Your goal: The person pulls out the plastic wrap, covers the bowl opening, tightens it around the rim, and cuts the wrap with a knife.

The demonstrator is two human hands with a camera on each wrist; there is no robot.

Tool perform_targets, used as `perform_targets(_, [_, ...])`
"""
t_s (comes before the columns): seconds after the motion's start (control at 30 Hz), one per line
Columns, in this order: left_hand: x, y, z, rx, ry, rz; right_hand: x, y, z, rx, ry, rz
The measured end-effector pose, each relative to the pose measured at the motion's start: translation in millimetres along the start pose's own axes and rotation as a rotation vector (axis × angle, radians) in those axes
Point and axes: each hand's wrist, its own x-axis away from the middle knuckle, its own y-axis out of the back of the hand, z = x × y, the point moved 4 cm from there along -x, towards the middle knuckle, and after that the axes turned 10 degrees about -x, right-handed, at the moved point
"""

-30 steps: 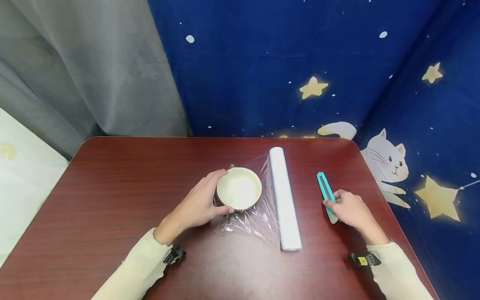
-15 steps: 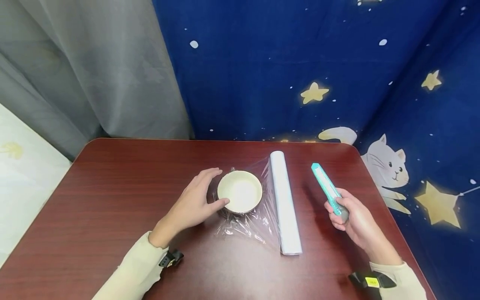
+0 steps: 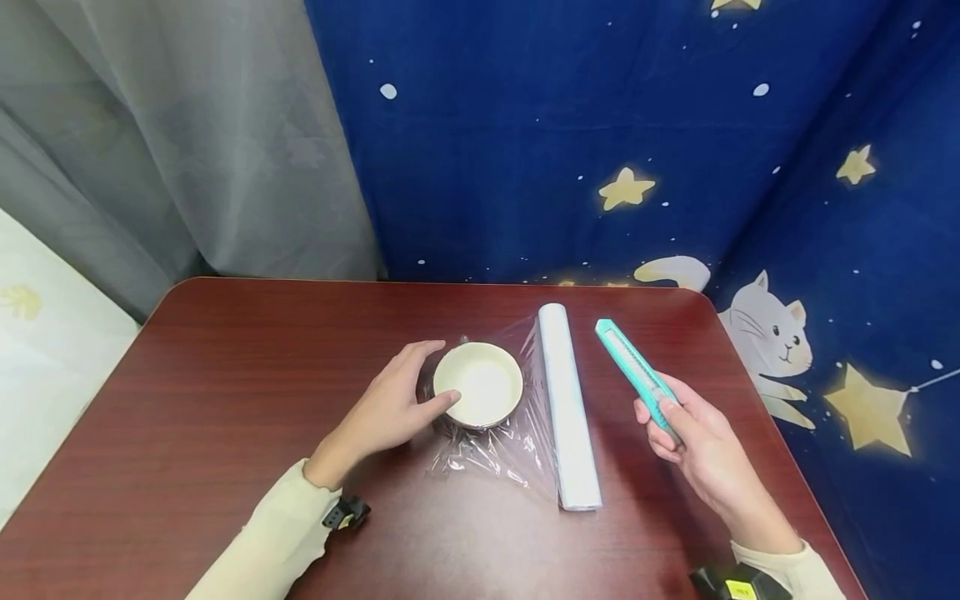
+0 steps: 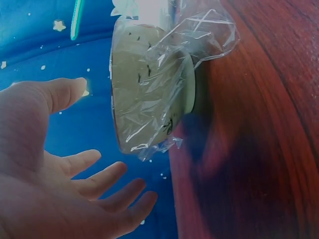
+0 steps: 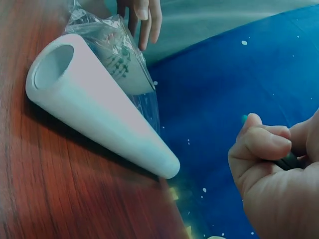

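Observation:
A cream bowl [image 3: 477,385] stands on the table with clear plastic film [image 3: 491,450] around its side, as the left wrist view also shows on the bowl [image 4: 144,84]. The film runs to a white roll [image 3: 570,408] lying to the bowl's right. My left hand [image 3: 390,408] is spread at the bowl's left side, fingers apart and not gripping; a gap shows between hand [image 4: 75,174] and bowl in the left wrist view. My right hand [image 3: 705,442] grips a turquoise utility knife [image 3: 633,362] above the table, right of the roll. Whether its blade is out, I cannot tell.
The dark red wooden table [image 3: 225,375] ends at a back edge before a grey curtain [image 3: 225,150] and a blue star-patterned curtain [image 3: 525,150]. A white surface [image 3: 52,358] lies beyond the left edge.
My right hand has lifted the knife off the table and moved it left, its tip towards the roll. My left hand has let go of the bowl and drawn slightly left.

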Motion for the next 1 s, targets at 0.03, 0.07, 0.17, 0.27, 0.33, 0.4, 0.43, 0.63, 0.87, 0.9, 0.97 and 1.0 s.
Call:
perform_targets(0.03, [-0.7, -1.0, 0.5, 0.001, 0.002, 0.002, 0.4, -0.3, -0.4, 0.006, 0.016, -0.001])
perform_targets(0.07, [-1.4, -1.9, 0.9, 0.002, 0.004, 0.004, 0.8, -0.5, -0.7, 0.009, 0.030, -0.004])
perform_targets(0.17, [-2.9, -5.2, 2.0, 0.010, 0.002, 0.006, 2.1, -0.8, -1.5, 0.000, 0.054, -0.022])
perform_targets(0.27, [-3.7, -8.6, 2.8, 0.024, -0.002, 0.019, 2.7, -1.5, -1.3, -0.009, 0.064, -0.035])
perform_targets(0.33, [-3.9, -10.3, 2.7, 0.035, -0.009, 0.027, 2.6, -2.0, -0.9, -0.014, 0.065, -0.040])
perform_targets(0.4, [-3.9, -11.3, 1.8, 0.048, -0.021, 0.030, 2.5, -2.4, -0.8, -0.015, 0.056, -0.047])
perform_targets(0.43, [-3.7, -11.6, 1.4, 0.052, -0.028, 0.028, 2.5, -2.6, -0.7, -0.015, 0.049, -0.053])
perform_targets(0.63, [-4.5, -11.0, -1.3, 0.085, -0.054, 0.008, 2.5, -3.5, -1.6, -0.022, 0.015, -0.103])
perform_targets(0.87, [-5.9, -11.6, -0.7, 0.098, -0.012, 0.012, 0.1, -4.5, -4.8, -0.049, 0.024, -0.170])
perform_targets(0.9, [-5.9, -11.7, -0.7, 0.096, -0.010, 0.012, -0.3, -4.7, -5.2, -0.050, 0.024, -0.180])
perform_targets(0.97, [-6.4, -12.3, -0.3, 0.090, -0.008, 0.010, -1.2, -4.9, -6.2, -0.047, 0.019, -0.199])
perform_targets(1.0, [-6.6, -12.4, -0.3, 0.089, -0.006, 0.009, -1.7, -5.2, -6.5, -0.045, 0.016, -0.208])
